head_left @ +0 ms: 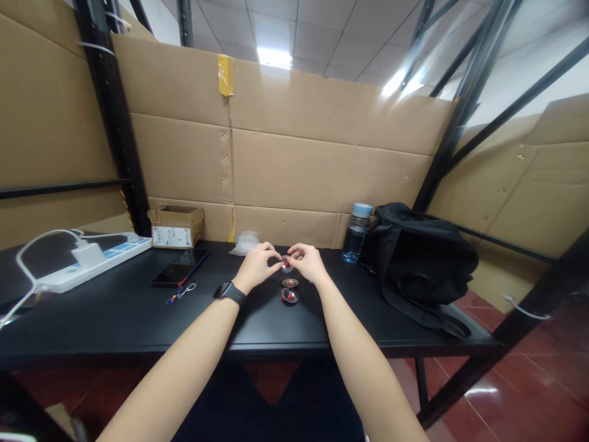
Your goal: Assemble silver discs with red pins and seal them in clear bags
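My left hand (259, 265), with a black watch (229, 292) on its wrist, pinches the left edge of a small, shiny round metal dish (287, 265) with a red bit on it. From the other side my right hand (307, 263) has its thumb and fingers closed on the same dish. Nearer to me, two similar round dishes lie on the black table, one dish (290, 283) just behind the other dish (289, 296). Both show red bits at their centres. The fingertips cover part of the dish between my hands.
A clear plastic bag (245, 242) lies behind my left hand. To the left are a phone (180, 267), a keychain (182, 293), a small cardboard box (175, 226) and a power strip (99, 265). A water bottle (356, 234) and black backpack (421, 261) stand right.
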`<state>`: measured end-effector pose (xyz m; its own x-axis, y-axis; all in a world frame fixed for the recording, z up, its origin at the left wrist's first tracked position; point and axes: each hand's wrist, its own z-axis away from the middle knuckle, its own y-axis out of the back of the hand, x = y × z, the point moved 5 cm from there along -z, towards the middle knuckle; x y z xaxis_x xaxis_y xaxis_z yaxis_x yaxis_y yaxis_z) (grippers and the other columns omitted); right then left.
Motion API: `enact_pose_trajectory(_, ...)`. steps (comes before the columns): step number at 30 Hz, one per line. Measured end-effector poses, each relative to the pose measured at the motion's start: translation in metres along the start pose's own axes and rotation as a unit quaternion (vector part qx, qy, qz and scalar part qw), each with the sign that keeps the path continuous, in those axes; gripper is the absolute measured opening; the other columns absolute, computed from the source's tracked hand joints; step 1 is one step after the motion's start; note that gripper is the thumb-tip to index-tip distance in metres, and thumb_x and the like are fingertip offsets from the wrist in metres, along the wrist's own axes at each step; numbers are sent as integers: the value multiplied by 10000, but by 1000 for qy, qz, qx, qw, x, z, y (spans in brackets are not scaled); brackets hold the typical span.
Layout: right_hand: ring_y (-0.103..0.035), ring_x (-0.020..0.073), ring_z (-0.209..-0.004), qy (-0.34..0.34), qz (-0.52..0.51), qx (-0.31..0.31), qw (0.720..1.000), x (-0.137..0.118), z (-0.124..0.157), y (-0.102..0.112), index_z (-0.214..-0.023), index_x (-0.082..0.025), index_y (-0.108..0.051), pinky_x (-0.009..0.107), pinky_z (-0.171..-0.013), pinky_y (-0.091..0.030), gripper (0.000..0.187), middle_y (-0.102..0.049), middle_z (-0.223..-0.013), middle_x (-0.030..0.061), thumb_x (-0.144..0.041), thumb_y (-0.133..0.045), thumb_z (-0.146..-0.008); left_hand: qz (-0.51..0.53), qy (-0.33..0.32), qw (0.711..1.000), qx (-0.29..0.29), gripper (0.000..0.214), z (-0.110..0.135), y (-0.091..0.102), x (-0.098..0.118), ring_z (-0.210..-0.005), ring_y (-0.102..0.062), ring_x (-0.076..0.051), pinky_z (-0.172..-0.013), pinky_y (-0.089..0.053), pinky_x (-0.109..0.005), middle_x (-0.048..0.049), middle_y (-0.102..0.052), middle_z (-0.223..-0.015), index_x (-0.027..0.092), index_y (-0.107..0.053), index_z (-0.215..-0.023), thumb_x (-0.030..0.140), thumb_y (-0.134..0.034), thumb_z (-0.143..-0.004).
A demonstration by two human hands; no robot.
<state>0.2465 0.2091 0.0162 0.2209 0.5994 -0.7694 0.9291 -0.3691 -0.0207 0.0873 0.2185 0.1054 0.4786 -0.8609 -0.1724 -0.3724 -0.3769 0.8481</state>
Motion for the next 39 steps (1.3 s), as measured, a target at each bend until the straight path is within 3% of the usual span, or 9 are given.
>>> enact_pose_trajectory(8,-662,151,-601,-8,-49,27,998,-11,4,-11,-872,-173,-720,236,-610,-501,161,-720,-674,6,-221,-726,-718,-134,-27,991,-9,98,2,-3,24,-955,-570,-235,-836,-439,-374,-66,-637,-1015,200,-749,-855,266,-686,-888)
enact_pose_trajectory(15,-632,131,-661,5,71,38,997,-22,6,-9,-875,-219,-737,220,-665,-465,171,-720,-705,-29,-136,-687,-735,-147,9,989,-12,72,-1,0,20,-925,-571,-244,-819,-430,-388,-58,-659,-969,199,-733,-743,267,-725,-765)
enact_pose_trajectory(19,-631,129,-700,4,122,55,991,-21,5,1,-894,-244,-730,225,-704,-460,178,-725,-742,-39,-135,-675,-765,-128,27,991,-12,80,-1,11,3,-914,-589,-239,-845,-443,-373,-49,-672,-951,205,-744,-737,283,-726,-735)
enact_pose_trajectory(22,-632,130,-687,0,136,66,988,-15,4,12,-905,-241,-729,228,-713,-465,213,-705,-697,-46,-106,-655,-758,-122,68,990,-2,99,2,22,-23,-943,-615,-250,-868,-459,-364,-36,-690,-954,223,-763,-738,313,-748,-700)
enact_pose_trajectory(28,-662,146,-684,-1,134,63,989,-6,3,39,-906,-186,-781,233,-703,-493,260,-736,-708,-1,-74,-682,-693,-118,158,979,-55,122,12,32,-71,-898,-664,-234,-820,-489,-318,-22,-720,-935,250,-785,-742,351,-740,-692)
enact_pose_trajectory(34,-674,154,-684,-5,126,67,990,3,7,67,-856,-142,-795,231,-684,-511,216,-752,-733,42,-67,-678,-691,-102,169,976,-87,124,16,29,-77,-879,-671,-237,-803,-486,-308,-36,-743,-893,239,-769,-714,338,-696,-715)
enact_pose_trajectory(39,-636,126,-633,-6,124,-13,992,5,9,62,-820,-145,-777,203,-614,-475,272,-716,-690,10,1,-648,-631,-57,202,975,-68,169,16,33,-80,-884,-698,-226,-817,-498,-290,-28,-765,-893,218,-763,-809,287,-611,-782)
